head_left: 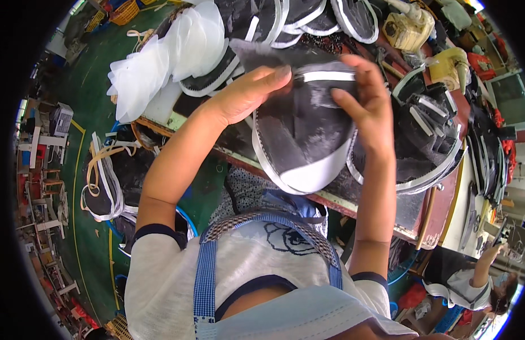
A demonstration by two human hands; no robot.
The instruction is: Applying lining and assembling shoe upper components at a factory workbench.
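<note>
cluttered bench [438, 209] carries many dark cap pieces, too heaped to count. one dark cap piece [307, 136] is held above the bench, between two hands: left hand [248, 93] pinches its left edge, right hand [367, 105] grips its right top edge.

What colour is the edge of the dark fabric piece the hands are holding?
White, on the dark grey fabric piece; the head view shows it best.

Cap piece [299, 136] held up over the tabletop [438, 209], left hand [245, 93] and right hand [367, 105] on either side, stacked cap pieces [426, 141] just right.
</note>
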